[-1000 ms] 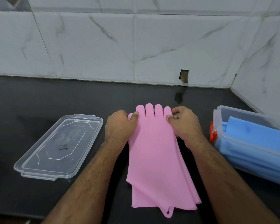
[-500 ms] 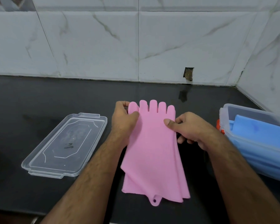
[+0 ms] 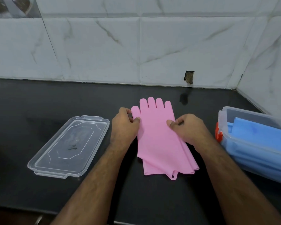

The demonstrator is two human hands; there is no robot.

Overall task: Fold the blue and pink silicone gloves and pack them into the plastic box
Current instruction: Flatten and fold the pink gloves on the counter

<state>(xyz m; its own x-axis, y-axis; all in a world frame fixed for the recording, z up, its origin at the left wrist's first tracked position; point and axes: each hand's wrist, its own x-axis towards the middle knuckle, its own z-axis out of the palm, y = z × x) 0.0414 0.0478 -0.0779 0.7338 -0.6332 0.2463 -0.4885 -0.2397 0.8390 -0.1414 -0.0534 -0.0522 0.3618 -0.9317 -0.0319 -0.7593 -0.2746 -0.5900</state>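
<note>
The pink silicone gloves [image 3: 159,140] lie stacked flat on the black counter, fingers pointing at the wall, cuffs toward me. My left hand [image 3: 124,127] pinches the stack's left edge near the thumb. My right hand [image 3: 189,129] pinches the right edge at palm height. At the far right the clear plastic box [image 3: 225,116] stands open with the folded blue gloves [image 3: 259,140] inside it. An orange clip [image 3: 218,133] shows on the box's near end.
The box's clear lid [image 3: 68,146] lies flat on the counter [image 3: 39,101] left of my left arm. Marble-tiled walls close the back and the right corner, with a small hole [image 3: 189,77] in the back tile. The counter's front edge runs below my forearms.
Both hands have slid back from the pink fingertips toward the palm part. The glove fingers now lie uncovered and the stack sits flatter.
</note>
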